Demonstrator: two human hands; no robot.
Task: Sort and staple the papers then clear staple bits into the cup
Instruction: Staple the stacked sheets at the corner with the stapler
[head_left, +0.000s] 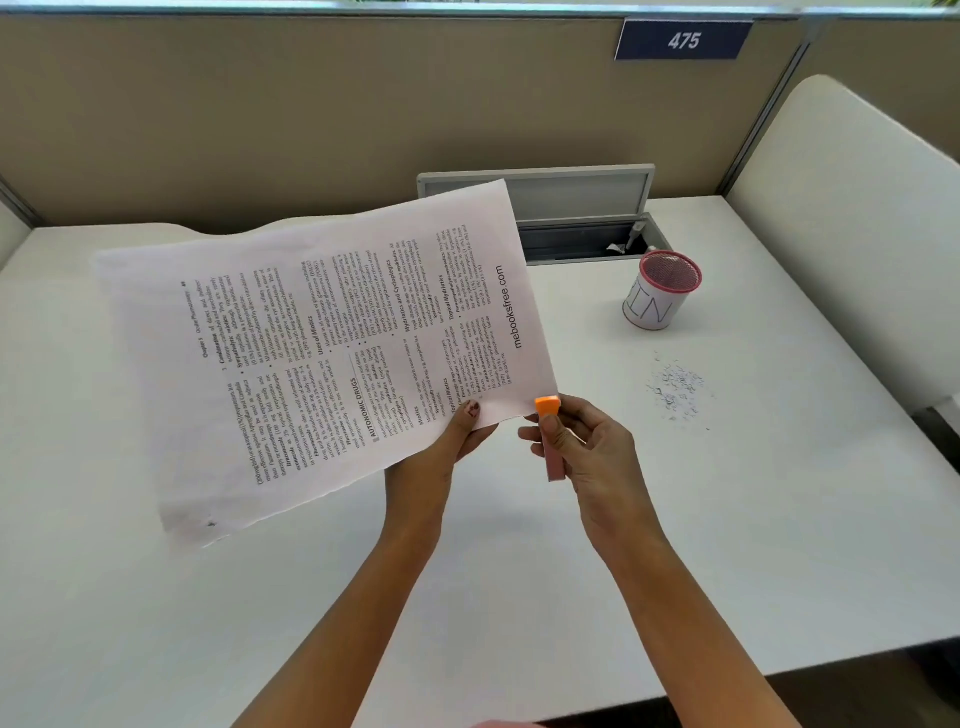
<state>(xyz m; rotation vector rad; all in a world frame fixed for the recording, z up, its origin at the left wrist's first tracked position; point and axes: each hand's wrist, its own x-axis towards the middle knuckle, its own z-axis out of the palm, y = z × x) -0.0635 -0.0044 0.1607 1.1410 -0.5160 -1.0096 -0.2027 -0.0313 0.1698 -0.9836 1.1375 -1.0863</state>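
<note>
Printed white papers (322, 358) are held up above the desk, text sideways. My left hand (462, 431) pinches their near edge, thumb on top. My right hand (582, 447) grips a small pink stapler with an orange end (548, 408), whose orange tip sits at the papers' near right corner. A pink mesh cup (662, 291) wrapped in white paper stands upright at the right back. A scatter of small staple bits (675, 389) lies on the desk in front of the cup.
The white desk (753, 519) is bounded by tan partition walls. An open grey cable tray (582, 208) sits at the back behind the cup. A white side panel (857, 234) rises on the right. The desk's front edge runs at lower right.
</note>
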